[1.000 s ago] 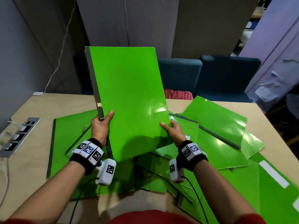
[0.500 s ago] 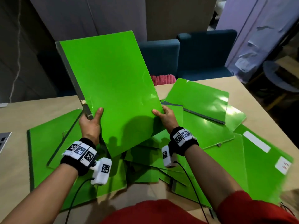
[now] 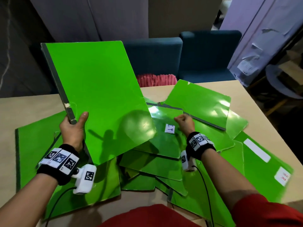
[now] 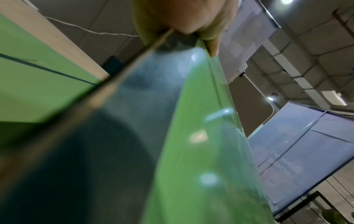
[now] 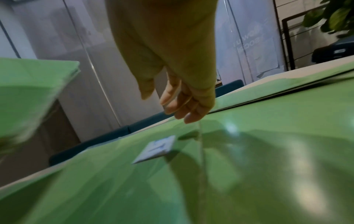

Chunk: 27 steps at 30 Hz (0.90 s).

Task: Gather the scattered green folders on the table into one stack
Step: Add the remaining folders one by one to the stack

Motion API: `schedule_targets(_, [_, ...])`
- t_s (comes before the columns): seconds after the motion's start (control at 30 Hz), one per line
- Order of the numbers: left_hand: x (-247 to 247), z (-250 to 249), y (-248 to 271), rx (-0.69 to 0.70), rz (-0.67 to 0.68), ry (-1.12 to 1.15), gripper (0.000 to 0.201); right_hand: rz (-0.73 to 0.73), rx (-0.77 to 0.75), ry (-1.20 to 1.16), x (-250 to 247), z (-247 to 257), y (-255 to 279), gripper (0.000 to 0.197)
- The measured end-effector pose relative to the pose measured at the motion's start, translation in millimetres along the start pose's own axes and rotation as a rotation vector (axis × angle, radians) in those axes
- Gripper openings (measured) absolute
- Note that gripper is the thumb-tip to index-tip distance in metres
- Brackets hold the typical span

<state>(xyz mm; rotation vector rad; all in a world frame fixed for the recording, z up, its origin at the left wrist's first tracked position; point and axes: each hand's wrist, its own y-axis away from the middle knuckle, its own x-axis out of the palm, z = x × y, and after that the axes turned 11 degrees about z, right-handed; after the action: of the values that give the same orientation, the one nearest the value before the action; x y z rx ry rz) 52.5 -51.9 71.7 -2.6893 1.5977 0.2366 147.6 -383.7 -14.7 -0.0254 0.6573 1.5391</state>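
Behind the pale wooden table stand two dark blue chairs and grey wall panels. On the near side, the left hand grips the raised folder at its grey spine, low on the left edge, with the thumb on the front cover; this folder is tilted up above the pile and nothing else supports it. The right hand is free, its fingers loosely curled and holding nothing, just above a flat folder with a small white label. In the blurred right wrist view the fingertips seem very near the glossy cover, but I cannot say if they touch it. Around the hands, the other green folders lie fanned and overlapped across the table, not yet in one stack. The risk I see: one hand at a corner gives weak control, so the raised folder may swing or slip. The covers look slippery, so a push may spread the pile toward the table edge.
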Motion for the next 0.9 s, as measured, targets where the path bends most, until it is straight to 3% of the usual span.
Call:
schedule_targets(0.17, [-10.1,6.1,-4.0,-0.004,-0.030,0.001,0.039,-0.152,0.132,0.149,-44.9,-10.0,-26.3,0.028])
schedule_targets(0.3, [-9.7,9.1,-5.5,0.012,-0.072,-0.019,0.036,-0.169,0.197,0.304,-59.3,-4.2,-37.7,0.036])
schedule_targets(0.6, [-12.5,16.3,-5.5,0.030,-0.098,-0.011,0.038,-0.026,0.266,0.531,-15.6,13.9,-46.5,0.066])
schedule_targets(0.8, [-17.9,20.3,-4.0,0.016,-0.102,-0.011,0.036,0.018,0.369,0.419,8.2,18.7,-44.7,0.098])
schedule_targets(0.9, [-19.2,22.9,-2.8,-0.020,-0.104,-0.004,0.038,0.044,0.377,0.368,16.4,22.1,-41.3,0.094])
